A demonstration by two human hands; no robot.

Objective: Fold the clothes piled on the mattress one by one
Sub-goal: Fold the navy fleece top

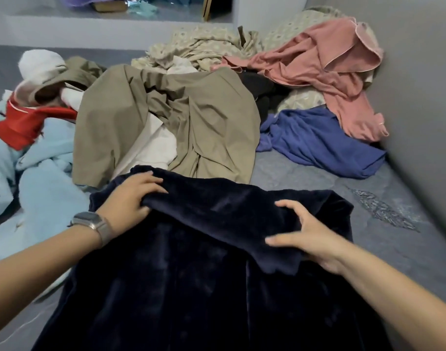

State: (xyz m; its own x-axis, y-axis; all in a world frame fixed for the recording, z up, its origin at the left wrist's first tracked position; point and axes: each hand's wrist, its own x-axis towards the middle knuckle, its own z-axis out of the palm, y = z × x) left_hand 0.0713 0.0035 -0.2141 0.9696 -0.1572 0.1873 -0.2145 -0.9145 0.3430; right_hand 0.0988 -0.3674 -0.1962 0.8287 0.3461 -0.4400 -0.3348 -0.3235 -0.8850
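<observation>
A dark navy velvety garment (196, 287) lies spread on the grey mattress (305, 173) right in front of me, its far end folded back toward me. My left hand (130, 196), with a watch on the wrist, grips the folded edge at its left side, thumb tucked under the cloth. My right hand (305, 236) holds the flap's right part, thumb on top and the fingers under it. Behind the garment sits the pile: a khaki garment (204, 122), a white piece (151, 150), a blue garment (318, 140) and a pink one (330, 67).
A light blue fleece (39, 178) and a red cloth (21, 127) lie at the left. A patterned beige sheet (196, 46) is heaped at the back. A grey wall (419, 84) bounds the mattress on the right. A raised ledge (90, 24) runs behind.
</observation>
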